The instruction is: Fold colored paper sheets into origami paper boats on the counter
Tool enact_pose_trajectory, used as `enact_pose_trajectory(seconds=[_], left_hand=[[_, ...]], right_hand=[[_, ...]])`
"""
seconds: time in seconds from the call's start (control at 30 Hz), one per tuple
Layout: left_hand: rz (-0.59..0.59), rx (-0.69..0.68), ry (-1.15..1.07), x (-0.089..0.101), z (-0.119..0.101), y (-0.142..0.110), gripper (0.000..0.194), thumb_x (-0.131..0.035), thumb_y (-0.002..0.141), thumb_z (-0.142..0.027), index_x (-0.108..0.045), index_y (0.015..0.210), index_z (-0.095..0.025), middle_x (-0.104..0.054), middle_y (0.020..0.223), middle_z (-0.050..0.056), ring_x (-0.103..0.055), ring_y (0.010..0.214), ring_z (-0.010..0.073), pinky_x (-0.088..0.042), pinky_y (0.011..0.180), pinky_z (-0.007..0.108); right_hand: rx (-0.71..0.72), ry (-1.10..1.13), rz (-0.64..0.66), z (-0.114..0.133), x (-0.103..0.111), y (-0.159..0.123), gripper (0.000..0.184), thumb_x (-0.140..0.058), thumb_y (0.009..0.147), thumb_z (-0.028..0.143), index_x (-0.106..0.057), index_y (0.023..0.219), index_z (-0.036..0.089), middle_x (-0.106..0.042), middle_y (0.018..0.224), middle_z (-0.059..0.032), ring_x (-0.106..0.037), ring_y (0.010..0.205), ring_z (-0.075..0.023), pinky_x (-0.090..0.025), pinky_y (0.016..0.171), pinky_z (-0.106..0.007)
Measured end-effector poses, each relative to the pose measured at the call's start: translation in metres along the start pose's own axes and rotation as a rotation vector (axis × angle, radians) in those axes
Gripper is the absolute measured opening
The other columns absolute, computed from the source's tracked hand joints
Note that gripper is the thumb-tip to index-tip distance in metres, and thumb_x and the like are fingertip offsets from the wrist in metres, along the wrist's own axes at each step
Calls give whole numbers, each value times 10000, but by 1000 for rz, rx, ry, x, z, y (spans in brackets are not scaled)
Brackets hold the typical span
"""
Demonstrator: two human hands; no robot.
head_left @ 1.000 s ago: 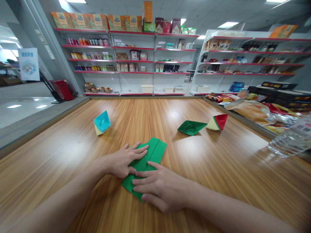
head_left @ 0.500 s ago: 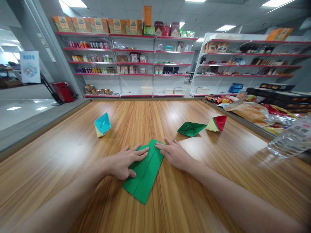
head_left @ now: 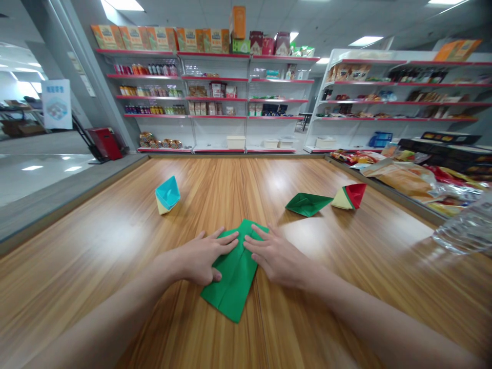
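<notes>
A folded sheet of green paper (head_left: 231, 287) lies at a slant on the wooden table, with a crease running along its length. On its left edge rests my left hand (head_left: 205, 256), fingers stretched out over the paper and thumb apart near the middle. My right hand (head_left: 274, 253) lies on the upper right part with its fingers spread, covering some of that edge. Beyond my hands stand a blue and cream folded paper piece (head_left: 168, 195) on the left, a dark green paper boat (head_left: 308, 204) on the right, and beside the boat a red and cream folded paper piece (head_left: 349, 197).
A clear plastic bottle (head_left: 467, 228) lies at the table's right side. Snack packets (head_left: 400, 174) and black boxes (head_left: 442, 151) are heaped beyond the right border. Stocked shelves (head_left: 215, 97) line the back, and a red box (head_left: 105, 143) stands on the floor at left.
My right hand has slid down and inward a little, its fingers now further over the green paper. My left hand stays on the paper. The whole view has shifted slightly.
</notes>
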State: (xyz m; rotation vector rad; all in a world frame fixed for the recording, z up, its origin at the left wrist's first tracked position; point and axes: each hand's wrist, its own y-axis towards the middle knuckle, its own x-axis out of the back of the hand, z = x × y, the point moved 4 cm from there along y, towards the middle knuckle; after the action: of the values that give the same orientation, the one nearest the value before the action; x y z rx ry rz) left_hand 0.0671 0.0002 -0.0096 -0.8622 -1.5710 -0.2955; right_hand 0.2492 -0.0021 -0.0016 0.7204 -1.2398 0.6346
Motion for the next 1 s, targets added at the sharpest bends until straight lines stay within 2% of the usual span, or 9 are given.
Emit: enact_pose_trajectory(seconds=[0.1,0.2,0.33,0.53,0.67,0.83,1.0], left_hand=[[0,9,-7,1,-1,0,942,-628,692,-265,-77,1451,-350,-33,1542,-20,-19,1389,355,-186,1048,623],[7,13,-11,3,-3,-1,920,-618,691,-258,-105,1451,-340,-49,1541,-19,-40,1388,357,-198,1047,619],[12,15,0,5,-5,-1,926,-612,684,-255,-104,1457,-305,-54,1541,-1,-71,1386,355,-203,1058,596],[14,9,16,8,-7,-1,941,-616,689,-261,-77,1459,-301,-47,1542,15,-51,1388,352,-207,1055,591],[24,5,14,10,-9,-2,940,-615,686,-247,-83,1459,-297,-32,1542,9,-53,1387,354,-204,1058,590],[37,19,-4,10,-9,-3,926,-600,691,-228,-85,1456,-313,-32,1540,15,-64,1379,381,-186,1026,653],[38,12,-18,9,-9,-3,903,-598,702,-223,-106,1453,-326,-38,1539,15,-42,1379,384,-174,1023,667]], right_hand=[[114,-4,25,25,5,-3,349,-374,919,222,-565,1199,138,-584,1240,-136,-440,1245,-260,-206,1070,-528],[179,-17,52,44,7,-6,295,-403,901,232,-607,1089,133,-638,1135,-138,-519,1155,-252,-211,1074,-505],[282,51,71,63,9,-12,264,-439,886,252,-600,1067,146,-668,1064,-102,-517,1151,-230,-188,1096,-446],[490,154,137,86,8,-20,229,-459,897,246,-571,1069,144,-642,1127,-81,-512,1152,-176,-185,1104,-347],[533,213,156,88,8,-21,266,-461,907,221,-531,1151,141,-626,1178,-76,-508,1167,-167,-164,1108,-353],[452,287,158,80,5,-17,299,-444,898,184,-527,1185,199,-656,1125,-56,-551,1108,-165,-254,1038,-375],[405,286,80,65,3,-11,284,-446,884,159,-570,1136,205,-693,1010,-36,-583,1020,-170,-259,1025,-389]])
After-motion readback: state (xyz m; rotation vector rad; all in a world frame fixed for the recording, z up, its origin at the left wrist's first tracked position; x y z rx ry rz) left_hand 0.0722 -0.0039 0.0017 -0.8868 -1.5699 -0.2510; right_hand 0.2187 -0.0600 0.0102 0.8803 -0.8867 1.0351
